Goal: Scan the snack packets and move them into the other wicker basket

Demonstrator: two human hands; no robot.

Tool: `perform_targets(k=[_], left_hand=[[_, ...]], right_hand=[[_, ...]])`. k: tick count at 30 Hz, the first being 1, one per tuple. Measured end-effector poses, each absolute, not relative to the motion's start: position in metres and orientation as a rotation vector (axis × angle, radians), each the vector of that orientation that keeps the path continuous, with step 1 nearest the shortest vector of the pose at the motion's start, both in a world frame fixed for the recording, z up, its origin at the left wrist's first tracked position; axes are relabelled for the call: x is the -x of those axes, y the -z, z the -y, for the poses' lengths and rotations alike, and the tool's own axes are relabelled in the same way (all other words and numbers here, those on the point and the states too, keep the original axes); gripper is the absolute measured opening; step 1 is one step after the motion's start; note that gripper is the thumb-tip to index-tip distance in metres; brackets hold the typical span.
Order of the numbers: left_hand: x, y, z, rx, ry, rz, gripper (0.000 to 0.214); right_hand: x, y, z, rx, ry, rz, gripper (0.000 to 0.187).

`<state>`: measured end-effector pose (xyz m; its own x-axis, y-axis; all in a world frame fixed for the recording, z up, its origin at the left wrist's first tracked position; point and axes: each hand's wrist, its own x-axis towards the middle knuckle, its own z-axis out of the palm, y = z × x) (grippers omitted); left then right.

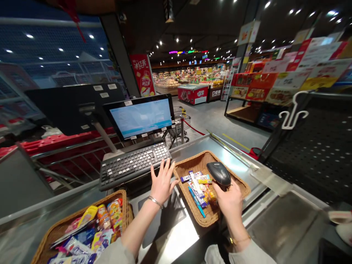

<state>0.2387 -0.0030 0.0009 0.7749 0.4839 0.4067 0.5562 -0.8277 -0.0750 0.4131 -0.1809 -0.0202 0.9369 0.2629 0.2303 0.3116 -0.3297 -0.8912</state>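
My right hand (230,201) is wrapped round the handle of a black handheld barcode scanner (219,173), held over the right wicker basket (238,180). Several wrapped snack bars (195,184) lie in that basket, along with a blue pen (197,202). My left hand (162,182) has its fingers spread at the near right corner of a black keyboard (134,163). Whether its fingertips touch the keys, I cannot tell. Behind the keyboard stands a lit monitor (140,116) with a mostly blue and white screen.
At the lower left, another wicker basket (124,209) holds several packaged snacks. The metal counter (181,216) runs beneath both baskets. A second display (74,106) stands left with its back showing. A white hanger (293,112) hangs on the black perforated panel (316,146) at right.
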Motion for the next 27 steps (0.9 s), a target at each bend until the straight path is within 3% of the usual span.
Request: perform_targets(k=[12,27], left_hand=[[-0.156,0.003,0.006,2.691,0.613,1.054,0.062],[-0.064,0.025,0.038,2.592,0.627,1.438,0.067]], right_hand=[[-0.361,0.004,0.140,1.840,-0.165,0.646,0.044],[-0.293,0.031,0.106,1.788,-0.251,1.024,0.042]])
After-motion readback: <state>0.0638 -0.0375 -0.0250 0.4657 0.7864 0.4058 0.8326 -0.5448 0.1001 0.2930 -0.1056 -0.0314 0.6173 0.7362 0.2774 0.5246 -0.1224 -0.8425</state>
